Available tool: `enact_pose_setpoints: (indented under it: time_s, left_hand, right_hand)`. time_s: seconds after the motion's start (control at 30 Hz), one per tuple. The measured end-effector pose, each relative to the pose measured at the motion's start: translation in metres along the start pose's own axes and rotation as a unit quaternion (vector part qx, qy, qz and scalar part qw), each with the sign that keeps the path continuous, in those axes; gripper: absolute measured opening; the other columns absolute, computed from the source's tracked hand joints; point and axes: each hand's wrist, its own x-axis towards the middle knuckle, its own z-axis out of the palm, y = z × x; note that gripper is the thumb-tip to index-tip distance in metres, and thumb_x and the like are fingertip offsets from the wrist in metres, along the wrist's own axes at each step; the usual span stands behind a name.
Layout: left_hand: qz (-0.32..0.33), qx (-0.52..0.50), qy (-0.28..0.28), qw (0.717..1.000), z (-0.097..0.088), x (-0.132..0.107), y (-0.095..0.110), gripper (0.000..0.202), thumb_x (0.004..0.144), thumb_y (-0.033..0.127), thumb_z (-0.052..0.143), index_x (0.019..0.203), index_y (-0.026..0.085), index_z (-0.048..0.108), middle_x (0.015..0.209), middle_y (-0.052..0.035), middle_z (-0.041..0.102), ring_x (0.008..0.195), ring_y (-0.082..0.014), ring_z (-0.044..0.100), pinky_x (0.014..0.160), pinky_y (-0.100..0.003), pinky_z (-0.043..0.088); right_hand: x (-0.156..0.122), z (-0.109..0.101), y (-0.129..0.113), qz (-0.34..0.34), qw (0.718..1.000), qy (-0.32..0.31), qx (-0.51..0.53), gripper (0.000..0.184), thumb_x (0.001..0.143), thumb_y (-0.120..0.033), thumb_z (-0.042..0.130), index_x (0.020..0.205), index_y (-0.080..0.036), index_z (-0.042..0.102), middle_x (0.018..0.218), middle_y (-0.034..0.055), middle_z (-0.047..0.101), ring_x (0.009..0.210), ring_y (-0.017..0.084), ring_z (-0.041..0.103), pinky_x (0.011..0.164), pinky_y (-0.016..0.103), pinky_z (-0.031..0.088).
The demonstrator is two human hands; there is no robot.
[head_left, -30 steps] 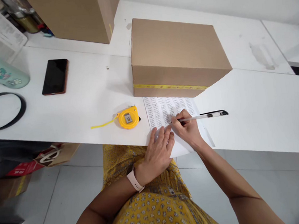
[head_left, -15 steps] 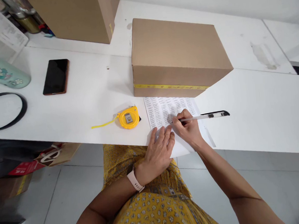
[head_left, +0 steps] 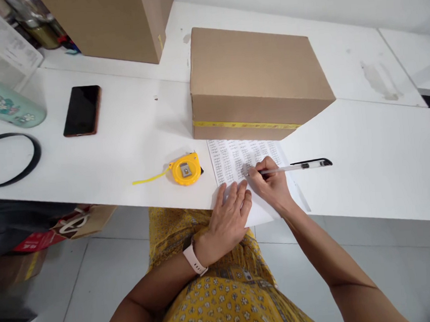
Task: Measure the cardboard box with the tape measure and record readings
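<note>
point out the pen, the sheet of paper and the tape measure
Pen (head_left: pixel 293 167): head view, on its clear barrel.
Sheet of paper (head_left: pixel 233 160): head view, on its rows of writing.
Tape measure (head_left: pixel 186 170): head view, on its metal clip.

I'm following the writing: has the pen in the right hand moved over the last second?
Yes. Judged against the taped cardboard box, the clear-barrelled pen in the right hand has shifted slightly to the right.

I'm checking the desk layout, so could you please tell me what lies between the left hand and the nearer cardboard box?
In the head view, the paper with rows of writing lies between the left hand and the nearer cardboard box.
</note>
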Motion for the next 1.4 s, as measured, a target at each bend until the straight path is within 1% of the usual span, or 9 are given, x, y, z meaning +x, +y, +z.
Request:
enact_pose_setpoints:
  time_s: [0.37,0.8,0.9,0.97,1.07,1.17,1.23,1.3,1.4]
  left_hand:
    - [0.001,0.002,0.007,1.000,0.001,0.000,0.000,0.060,0.097,0.035,0.057,0.147,0.004,0.049,0.162,-0.0217,0.045,0.149,-0.0352,0.041,0.125,-0.057,0.030]
    - [0.002,0.000,-0.004,1.000,-0.001,0.000,0.000,0.063,0.099,0.044,0.056,0.147,0.005,0.049,0.161,-0.0220,0.046,0.149,-0.0350,0.041,0.125,-0.057,0.030]
    - [0.002,-0.003,-0.021,1.000,-0.001,0.000,0.000,0.069,0.097,0.047,0.061,0.150,0.004,0.047,0.163,-0.0223,0.043,0.150,-0.0353,0.039,0.126,-0.057,0.028]
    - [0.001,-0.005,-0.025,1.000,-0.001,0.000,0.000,0.075,0.095,0.051,0.063,0.151,0.005,0.046,0.165,-0.0222,0.040,0.151,-0.0356,0.038,0.127,-0.057,0.027]
    - [0.004,-0.012,-0.023,1.000,-0.002,-0.002,-0.002,0.079,0.094,0.055,0.063,0.152,0.005,0.045,0.166,-0.0222,0.037,0.152,-0.0366,0.037,0.127,-0.058,0.024]
    - [0.023,-0.023,-0.031,0.999,-0.005,-0.007,-0.010,0.078,0.095,0.053,0.063,0.153,0.005,0.043,0.167,-0.0216,0.036,0.153,-0.0368,0.036,0.128,-0.058,0.023]
    - [0.039,-0.030,-0.039,0.998,-0.006,-0.010,-0.016,0.077,0.094,0.050,0.065,0.153,0.006,0.042,0.167,-0.0207,0.036,0.154,-0.0360,0.034,0.128,-0.058,0.022]
    - [0.053,-0.037,-0.047,0.997,-0.008,-0.012,-0.021,0.079,0.092,0.047,0.068,0.153,0.006,0.040,0.167,-0.0211,0.036,0.155,-0.0358,0.033,0.129,-0.058,0.021]
    - [0.066,-0.060,-0.049,0.995,-0.017,-0.015,-0.026,0.076,0.092,0.045,0.068,0.151,0.007,0.041,0.167,-0.0215,0.036,0.156,-0.0357,0.031,0.129,-0.057,0.022]
  right_hand:
    - [0.001,-0.001,0.000,-0.004,1.000,0.008,-0.013,0.025,0.083,-0.027,0.066,0.068,-0.025,0.046,0.056,-0.0072,0.044,0.051,0.010,0.039,0.050,0.027,0.032]
    - [0.000,0.000,0.001,0.006,1.000,0.006,-0.005,0.028,0.084,-0.027,0.068,0.068,-0.025,0.045,0.055,-0.0075,0.043,0.051,0.010,0.037,0.049,0.027,0.031]
    - [0.000,0.001,0.001,0.005,0.999,0.036,-0.007,0.029,0.083,-0.028,0.069,0.068,-0.025,0.045,0.055,-0.0071,0.044,0.052,0.011,0.039,0.050,0.027,0.032]
    - [0.000,-0.003,0.003,-0.005,0.996,0.090,-0.008,0.029,0.085,-0.032,0.070,0.070,-0.025,0.046,0.059,-0.0059,0.048,0.055,0.012,0.043,0.053,0.027,0.036]
    - [0.002,-0.026,0.012,-0.024,0.983,0.179,-0.020,0.024,0.091,-0.041,0.067,0.082,-0.024,0.053,0.069,-0.0036,0.054,0.059,0.013,0.049,0.057,0.028,0.041]
    - [0.008,-0.066,0.029,-0.014,0.973,0.210,-0.100,0.020,0.097,-0.044,0.059,0.101,-0.024,0.059,0.079,-0.0009,0.061,0.061,0.015,0.053,0.061,0.031,0.044]
    - [0.012,-0.097,0.044,-0.017,0.959,0.191,-0.210,0.017,0.098,-0.038,0.055,0.105,-0.024,0.063,0.085,0.0034,0.064,0.069,0.019,0.057,0.065,0.034,0.044]
    - [0.016,-0.123,0.059,-0.056,0.942,0.152,-0.295,0.017,0.097,-0.028,0.052,0.105,-0.024,0.067,0.094,0.0090,0.064,0.085,0.025,0.059,0.074,0.039,0.044]
    - [0.021,-0.144,0.080,-0.092,0.924,0.112,-0.353,0.029,0.093,-0.015,0.047,0.108,-0.024,0.071,0.099,0.0148,0.063,0.098,0.031,0.055,0.084,0.044,0.042]
